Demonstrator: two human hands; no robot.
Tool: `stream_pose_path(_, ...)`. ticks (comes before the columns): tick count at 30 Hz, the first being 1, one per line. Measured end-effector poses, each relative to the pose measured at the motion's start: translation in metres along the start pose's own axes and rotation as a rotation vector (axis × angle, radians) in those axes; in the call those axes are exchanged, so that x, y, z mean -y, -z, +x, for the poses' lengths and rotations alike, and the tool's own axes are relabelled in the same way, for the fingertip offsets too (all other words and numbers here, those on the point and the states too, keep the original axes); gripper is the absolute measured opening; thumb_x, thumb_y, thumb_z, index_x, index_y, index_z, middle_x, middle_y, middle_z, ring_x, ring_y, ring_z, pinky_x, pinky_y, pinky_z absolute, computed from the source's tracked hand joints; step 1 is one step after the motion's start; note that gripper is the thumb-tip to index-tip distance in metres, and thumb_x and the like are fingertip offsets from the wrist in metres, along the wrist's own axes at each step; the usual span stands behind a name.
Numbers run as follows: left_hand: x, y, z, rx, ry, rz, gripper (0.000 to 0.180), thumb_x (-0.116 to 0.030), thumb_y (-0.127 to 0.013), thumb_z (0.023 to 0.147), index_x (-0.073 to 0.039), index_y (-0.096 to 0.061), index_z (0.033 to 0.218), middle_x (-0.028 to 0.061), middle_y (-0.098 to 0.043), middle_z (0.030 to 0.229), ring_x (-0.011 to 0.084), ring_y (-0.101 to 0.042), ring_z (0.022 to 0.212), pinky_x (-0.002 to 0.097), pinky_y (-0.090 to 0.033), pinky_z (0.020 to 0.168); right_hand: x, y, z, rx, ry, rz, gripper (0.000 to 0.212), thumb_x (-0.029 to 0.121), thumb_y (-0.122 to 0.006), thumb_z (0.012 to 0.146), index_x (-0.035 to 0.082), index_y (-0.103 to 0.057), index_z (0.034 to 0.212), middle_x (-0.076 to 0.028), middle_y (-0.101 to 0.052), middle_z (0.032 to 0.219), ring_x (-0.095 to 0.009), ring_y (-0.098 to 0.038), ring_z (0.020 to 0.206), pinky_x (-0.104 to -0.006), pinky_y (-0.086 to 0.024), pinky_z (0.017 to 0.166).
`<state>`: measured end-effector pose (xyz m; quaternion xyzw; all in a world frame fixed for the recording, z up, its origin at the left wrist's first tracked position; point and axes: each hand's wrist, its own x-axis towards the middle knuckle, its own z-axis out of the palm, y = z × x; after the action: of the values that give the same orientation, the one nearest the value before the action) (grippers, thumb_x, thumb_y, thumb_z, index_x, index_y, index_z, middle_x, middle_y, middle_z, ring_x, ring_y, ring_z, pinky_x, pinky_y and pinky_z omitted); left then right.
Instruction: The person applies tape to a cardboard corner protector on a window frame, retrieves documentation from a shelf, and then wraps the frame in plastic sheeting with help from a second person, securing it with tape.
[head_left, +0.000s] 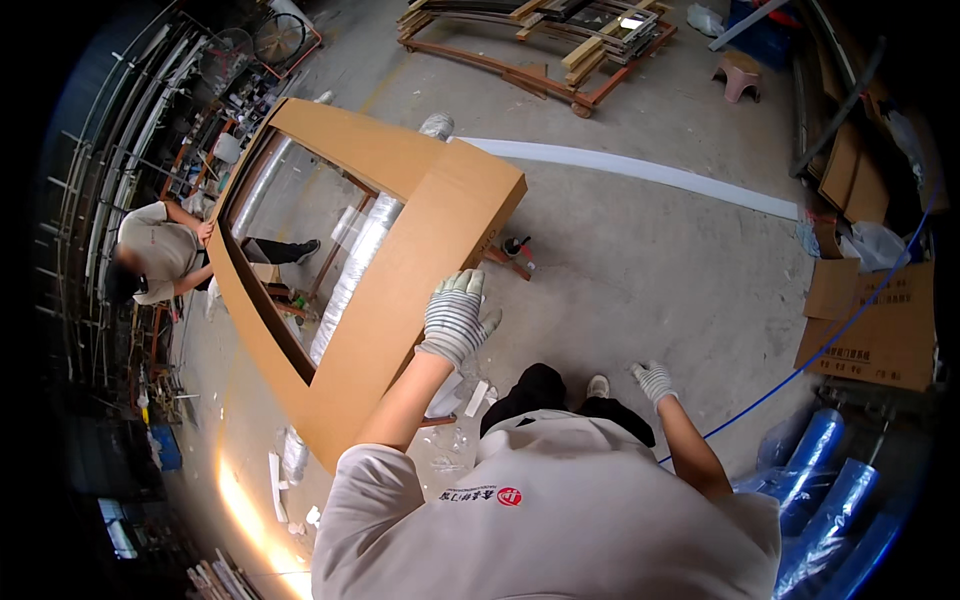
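Head view looks down on a person in a pale short-sleeved shirt whose left hand (pixel 456 318), in a ribbed grey-and-white knit glove, lies flat with fingers spread and open on the near side of a large cardboard-wrapped frame (pixel 400 270) in the centre-left of the frame. That frame is smooth, matt brown card folded into broad flat bands with sharp corners, forming a long tapered outline with an open middle; through the opening show a shiny plastic-wrapped roll (pixel 355 270) and a reddish metal stand underneath. The right hand (pixel 654 380), gloved the same way, hangs free at centre right, fingers loosely curled and holding nothing. At the far left a second person (pixel 160 255) in a similar shirt touches the frame's other end. Rough grey concrete floor (pixel 640 260) carries a long white strip (pixel 640 168) across the upper middle, flattened cardboard sheets (pixel 875 330) at right, and glossy blue wrapped tubes (pixel 825 480) at lower right.
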<state>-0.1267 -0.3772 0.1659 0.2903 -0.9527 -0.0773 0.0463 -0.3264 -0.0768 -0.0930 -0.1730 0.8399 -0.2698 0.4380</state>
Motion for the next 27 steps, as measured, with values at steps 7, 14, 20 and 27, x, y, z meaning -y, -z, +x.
stream_pose_path(7,0.061,-0.057,0.109,0.24,0.352,0.223,0.104,-0.04,-0.075,0.056,0.009,-0.018,0.13,0.0297,-0.017,0.136,0.0453,-0.018,0.126,0.0486,-0.016,0.104,0.123,0.004,0.072,0.187,0.157,0.296,0.031,0.026,-0.054,0.084,0.0,-0.057,0.101,-0.008,-0.062,0.085,-0.014,-0.057,0.069,-0.0272,-0.046,0.066)
stream_pose_path(14,0.068,-0.049,0.177,0.488,0.706,0.118,0.111,-0.038,-0.079,0.049,0.01,-0.017,0.127,0.0324,-0.019,0.131,0.049,-0.021,0.122,0.0519,-0.021,0.101,0.24,0.083,0.202,0.173,0.104,0.529,0.056,0.046,-0.048,0.085,-0.004,-0.05,0.11,-0.014,-0.059,0.098,-0.019,-0.058,0.082,-0.0302,-0.046,0.075)
stream_pose_path(20,0.072,-0.058,0.184,0.516,0.729,0.036,0.117,-0.042,-0.078,0.05,0.011,-0.012,0.131,0.0357,-0.01,0.134,0.0515,-0.013,0.125,0.055,-0.016,0.102,0.369,0.1,0.329,0.0,0.312,0.777,0.071,0.054,-0.035,0.086,-0.004,-0.032,0.128,-0.02,-0.039,0.129,-0.029,-0.042,0.116,-0.0368,-0.032,0.099)
stream_pose_path(27,0.077,-0.118,0.185,0.28,0.711,0.557,0.086,-0.03,-0.063,0.067,0.014,-0.021,0.127,0.0397,-0.014,0.132,0.0556,-0.017,0.122,0.0616,-0.017,0.098,0.488,-0.086,0.319,0.359,0.739,0.152,0.048,0.039,-0.035,0.09,0.003,-0.041,0.121,-0.021,-0.049,0.116,-0.033,-0.046,0.11,-0.0369,-0.036,0.092)
